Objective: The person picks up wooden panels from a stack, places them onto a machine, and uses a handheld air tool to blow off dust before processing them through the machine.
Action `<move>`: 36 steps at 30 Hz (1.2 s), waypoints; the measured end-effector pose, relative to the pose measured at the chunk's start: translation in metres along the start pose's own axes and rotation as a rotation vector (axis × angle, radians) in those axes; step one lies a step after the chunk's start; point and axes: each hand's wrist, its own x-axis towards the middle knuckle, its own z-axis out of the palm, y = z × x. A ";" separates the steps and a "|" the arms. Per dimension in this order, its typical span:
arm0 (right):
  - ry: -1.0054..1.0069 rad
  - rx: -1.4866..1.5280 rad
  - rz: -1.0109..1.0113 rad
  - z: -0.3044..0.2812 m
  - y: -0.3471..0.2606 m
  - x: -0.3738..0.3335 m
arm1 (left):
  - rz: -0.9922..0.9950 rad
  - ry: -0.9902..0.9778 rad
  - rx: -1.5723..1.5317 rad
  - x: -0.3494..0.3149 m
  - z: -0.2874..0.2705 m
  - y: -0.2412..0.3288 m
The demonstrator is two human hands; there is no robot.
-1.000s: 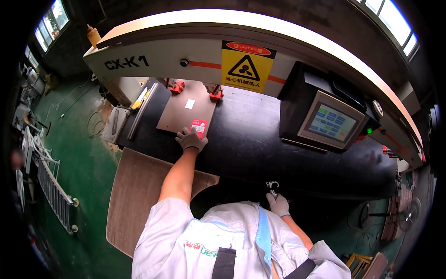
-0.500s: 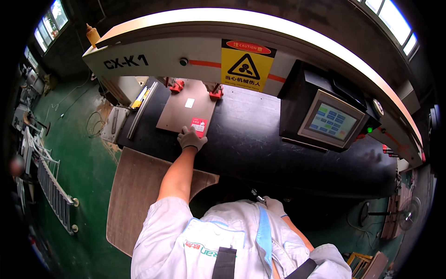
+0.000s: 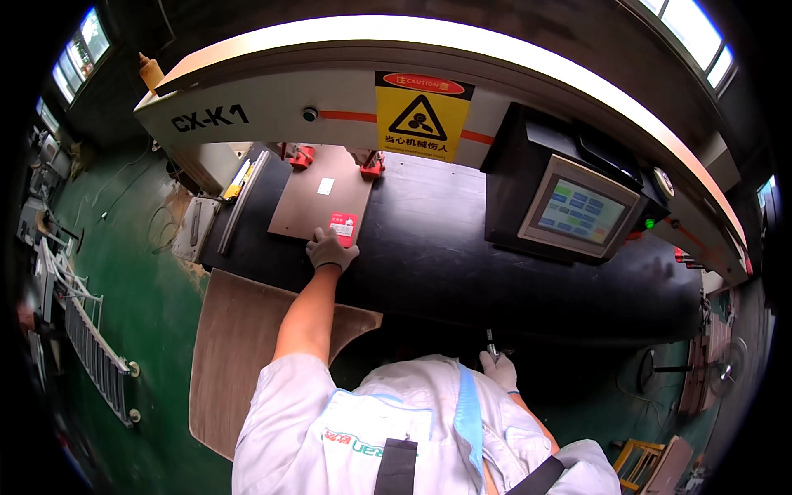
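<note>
1. At the near edge of the brown panel (image 3: 304,206), your gloved left hand (image 3: 332,252) rested with its fingers spread over the top face, not closed around anything.
2. Most of the brown panel lay flat beyond that hand, stretching away from your fingertips on the black table (image 3: 445,239), which extended well to the panel's right.
3. On the panel's near right corner, a red sticker (image 3: 345,221) sat just beside your fingers; a small white label (image 3: 326,186) was stuck farther up the panel.
4. To the right of the panel, well apart from it and closer to your body, your gloved right hand (image 3: 501,371) was closed around a silver tool (image 3: 492,340); you could not have told its exact kind, as your hand covered part of it.
5. Along the panel's far end stood two red clamps (image 3: 373,167).
6. Left of the panel, a metal rail (image 3: 243,202) ran lengthwise.
7. Well to the panel's right hung a console (image 3: 582,206) with a lit screen.
8. Nearer to you than the panel, a curved brown board (image 3: 239,355) lay beneath your left forearm.
</note>
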 end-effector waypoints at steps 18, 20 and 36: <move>0.865 0.849 0.082 -0.297 0.032 0.106 | -0.047 -0.016 0.066 -0.005 -0.012 0.023; 0.839 0.867 0.145 -0.328 0.034 0.115 | -0.037 -0.016 0.056 -0.006 -0.012 0.022; 0.331 0.730 0.215 -0.269 0.067 0.061 | 0.710 -0.115 0.388 -0.035 -0.047 -0.111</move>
